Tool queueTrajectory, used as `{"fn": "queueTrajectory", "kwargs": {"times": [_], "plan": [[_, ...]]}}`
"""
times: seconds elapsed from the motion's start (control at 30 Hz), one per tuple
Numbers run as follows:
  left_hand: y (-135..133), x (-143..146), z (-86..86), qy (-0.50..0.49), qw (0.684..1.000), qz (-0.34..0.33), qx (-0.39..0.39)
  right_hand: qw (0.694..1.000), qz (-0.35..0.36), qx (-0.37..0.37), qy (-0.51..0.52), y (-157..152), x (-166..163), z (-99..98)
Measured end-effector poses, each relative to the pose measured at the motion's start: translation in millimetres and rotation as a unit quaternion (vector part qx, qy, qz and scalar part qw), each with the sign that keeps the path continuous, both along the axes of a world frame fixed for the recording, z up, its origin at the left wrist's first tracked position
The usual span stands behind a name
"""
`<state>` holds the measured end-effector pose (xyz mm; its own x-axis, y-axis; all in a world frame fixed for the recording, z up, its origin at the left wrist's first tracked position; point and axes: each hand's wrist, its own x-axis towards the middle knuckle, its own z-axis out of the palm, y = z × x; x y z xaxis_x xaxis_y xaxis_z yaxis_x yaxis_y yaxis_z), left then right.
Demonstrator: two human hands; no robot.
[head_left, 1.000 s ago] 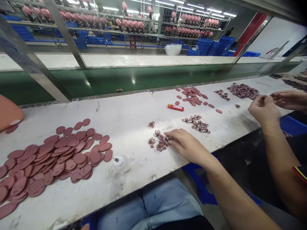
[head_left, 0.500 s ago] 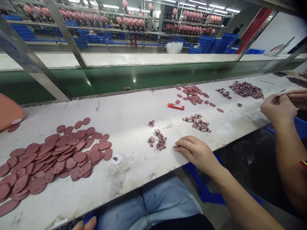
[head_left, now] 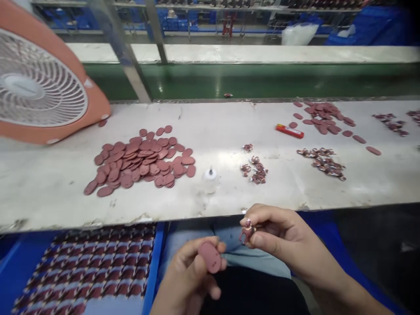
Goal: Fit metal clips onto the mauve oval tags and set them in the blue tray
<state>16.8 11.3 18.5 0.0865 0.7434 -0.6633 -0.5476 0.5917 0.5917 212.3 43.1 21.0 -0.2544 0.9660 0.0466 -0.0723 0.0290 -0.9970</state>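
My left hand (head_left: pixel 190 278) is over my lap below the table edge, its fingers closed on one dark red oval disc (head_left: pixel 210 257). Just to the right, my right hand (head_left: pixel 282 238) pinches a small dark red and white piece (head_left: pixel 246 229) between thumb and fingers. The two held parts are a short gap apart. On the white table (head_left: pixel 216 131) lie a big heap of the same oval discs (head_left: pixel 141 159) and a small cluster of the little pieces (head_left: pixel 256 170).
An orange fan (head_left: pixel 39 87) stands at the left. A small white bottle (head_left: pixel 210 177), a red lighter-like stick (head_left: pixel 290 130), more discs (head_left: pixel 323 117) and small pieces (head_left: pixel 323 159) lie on the table. A blue tray (head_left: pixel 88 267) with rows of finished parts sits lower left. A green conveyor (head_left: pixel 262 81) runs behind.
My right hand left the small pile and came down to my lap with one piece. My left hand came into view holding a disc. The view swung left and down; the neighbour's hands are gone.
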Motion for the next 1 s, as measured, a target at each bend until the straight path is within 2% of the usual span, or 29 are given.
{"fn": "queueTrajectory", "kwargs": {"times": [0.07,0.17,0.3,0.43,0.83,1.0], "plan": [[-3.3,-2.6,-2.3,-0.040,0.999,-0.026,0.000,0.998,0.032,-0.051,0.020,-0.9,-7.3,1.3],[-6.5,-8.9,-8.4,-0.103,0.993,-0.054,0.028,0.994,0.063,-0.082,-0.020,-2.6,-14.9,9.4],[-8.9,-15.0,-15.8,-0.145,0.985,-0.066,0.064,0.989,0.073,0.003,-0.131,-2.1,-24.2,24.7],[-10.3,-16.8,-17.4,-0.159,0.982,-0.068,0.077,0.973,0.105,0.073,-0.194,-1.4,-29.4,30.7],[-10.8,-17.1,-17.6,-0.158,0.984,-0.061,0.059,0.948,0.166,0.120,-0.244,2.5,-26.5,36.3],[-11.2,-16.2,-15.9,-0.151,0.985,-0.063,0.050,0.947,0.183,0.115,-0.238,3.9,-25.5,38.0]]}}
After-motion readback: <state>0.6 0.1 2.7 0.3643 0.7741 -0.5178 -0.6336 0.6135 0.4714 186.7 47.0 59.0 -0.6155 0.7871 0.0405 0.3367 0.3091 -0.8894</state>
